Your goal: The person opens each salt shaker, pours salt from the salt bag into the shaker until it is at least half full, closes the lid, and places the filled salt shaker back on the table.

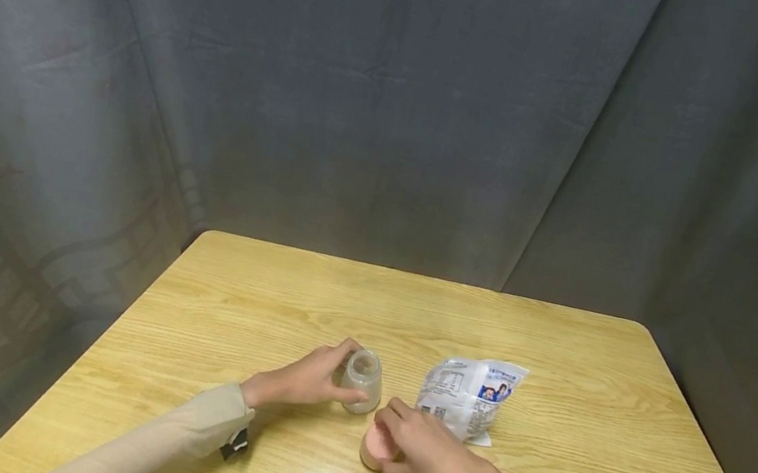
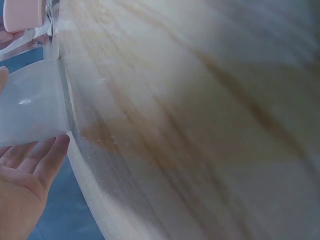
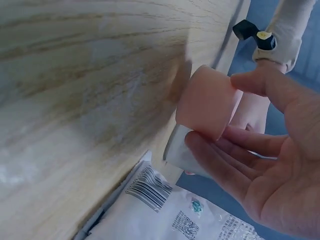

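Your left fingers (image 2: 52, 160) grasp the jar (image 1: 365, 379) on the counter (image 1: 619, 431), 11 o'clock from the pink cup (image 3: 207, 100) your right fingers (image 3: 217, 162) grip; likely a positioning step, next needing steady holds.

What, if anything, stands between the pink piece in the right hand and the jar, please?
No other object visibly does: between the pink piece and the jar are only bare table and the fingers of the right hand. The white packet sits off to the right.
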`<action>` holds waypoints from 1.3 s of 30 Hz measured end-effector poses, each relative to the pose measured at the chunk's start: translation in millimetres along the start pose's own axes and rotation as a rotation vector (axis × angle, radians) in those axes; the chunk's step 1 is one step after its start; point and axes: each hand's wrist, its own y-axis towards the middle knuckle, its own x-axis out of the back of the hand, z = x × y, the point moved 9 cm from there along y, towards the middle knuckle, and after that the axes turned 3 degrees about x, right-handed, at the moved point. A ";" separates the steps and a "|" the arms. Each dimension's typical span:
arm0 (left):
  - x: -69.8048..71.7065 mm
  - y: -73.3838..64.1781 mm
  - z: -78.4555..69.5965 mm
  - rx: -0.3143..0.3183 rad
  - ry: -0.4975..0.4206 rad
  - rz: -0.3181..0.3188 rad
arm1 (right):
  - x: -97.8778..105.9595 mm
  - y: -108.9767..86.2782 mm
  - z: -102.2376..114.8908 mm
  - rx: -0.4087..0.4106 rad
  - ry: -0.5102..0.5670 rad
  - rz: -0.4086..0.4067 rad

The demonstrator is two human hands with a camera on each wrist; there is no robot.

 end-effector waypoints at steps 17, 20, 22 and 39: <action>-0.3 -1.1 -1.1 -0.008 0.004 0.007 | -5.6 0.2 1.0 0.037 0.021 -0.012; 0.0 -1.0 -1.1 -0.006 0.007 0.005 | -7.2 0.5 0.6 0.036 0.027 -0.013; 0.2 -0.6 -0.8 -0.007 0.012 0.003 | -7.6 0.9 0.5 0.038 0.024 -0.017; 1.8 -0.5 -1.5 -0.005 0.035 -0.016 | -3.2 -0.6 -8.6 -0.025 0.045 0.000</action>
